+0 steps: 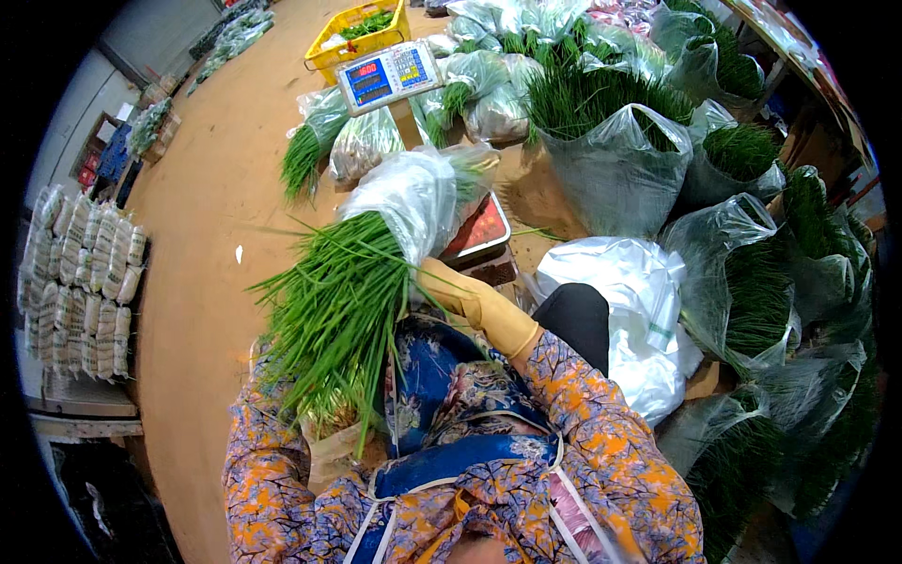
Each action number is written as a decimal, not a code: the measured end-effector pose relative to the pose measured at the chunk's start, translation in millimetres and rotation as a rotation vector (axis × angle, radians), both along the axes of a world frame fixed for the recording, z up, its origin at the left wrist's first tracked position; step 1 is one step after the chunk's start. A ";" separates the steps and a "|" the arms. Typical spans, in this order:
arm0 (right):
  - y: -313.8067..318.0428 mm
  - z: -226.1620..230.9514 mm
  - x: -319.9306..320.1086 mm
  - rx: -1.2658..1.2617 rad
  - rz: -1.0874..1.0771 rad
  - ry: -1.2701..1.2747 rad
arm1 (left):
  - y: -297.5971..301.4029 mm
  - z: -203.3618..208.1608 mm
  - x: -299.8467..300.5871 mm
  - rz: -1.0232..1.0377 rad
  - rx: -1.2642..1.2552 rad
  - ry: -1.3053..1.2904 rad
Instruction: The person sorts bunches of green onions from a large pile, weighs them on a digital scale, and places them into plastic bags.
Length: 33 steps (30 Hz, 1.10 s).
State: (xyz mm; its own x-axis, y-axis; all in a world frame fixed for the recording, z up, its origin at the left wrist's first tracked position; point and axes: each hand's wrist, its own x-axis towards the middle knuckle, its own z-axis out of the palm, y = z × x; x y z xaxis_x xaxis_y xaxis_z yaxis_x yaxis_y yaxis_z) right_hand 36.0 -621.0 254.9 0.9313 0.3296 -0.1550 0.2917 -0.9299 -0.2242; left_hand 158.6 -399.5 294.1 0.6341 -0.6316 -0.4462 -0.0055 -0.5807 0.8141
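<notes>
In the head view, taking the picture's middle as the clock's centre, a bundle of long green stalks (pixel 329 301) fans out toward nine o'clock, its other end wrapped in a clear plastic bag (pixel 404 197) toward eleven. The right hand (pixel 465 296), in a yellow glove, touches the bundle's near edge; its fingers are hidden, so I cannot tell whether they are clamped. The left hand is out of sight behind the greens, its state impossible to tell.

The tan floor (pixel 188 329) runs smooth from eight to eleven o'clock, with a small white scrap (pixel 239 254) at nine. Beyond it, also at nine, white-wrapped packs (pixel 85 282) stand piled, and a pale wall (pixel 56 141) curves past ten. A scale display (pixel 390 77) and a yellow crate (pixel 376 39) sit near eleven; a white-rimmed tray (pixel 498 235) lies near one. Open plastic bags of greens (pixel 611 164) crowd from one to four, around a crumpled white bag (pixel 611 310) toward three.
</notes>
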 end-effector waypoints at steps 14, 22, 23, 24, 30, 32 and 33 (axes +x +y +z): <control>-76.6 50.7 14.6 1.209 -0.563 0.348 | -128.5 25.6 -2.9 0.114 -0.542 -0.071; -51.1 23.3 0.6 0.543 -0.022 0.072 | -63.7 -21.7 -30.3 0.139 -0.397 0.057; -48.5 2.5 -6.4 0.542 -0.001 -0.071 | -64.1 -23.9 -33.9 0.137 -0.394 0.073; -52.8 -32.4 -12.1 0.529 0.010 -0.216 | -70.2 -26.5 -39.0 0.119 -0.401 0.089; -26.6 -115.9 -68.2 0.333 -0.266 0.069 | -59.5 -41.9 -50.1 0.106 -0.329 0.131; -14.7 -133.5 -85.3 0.629 -0.558 0.220 | -66.3 -52.1 -54.7 0.090 -0.326 0.166; -3.4 -136.4 -86.9 0.739 -0.635 0.261 | -62.0 -47.4 -55.3 0.097 -0.313 0.160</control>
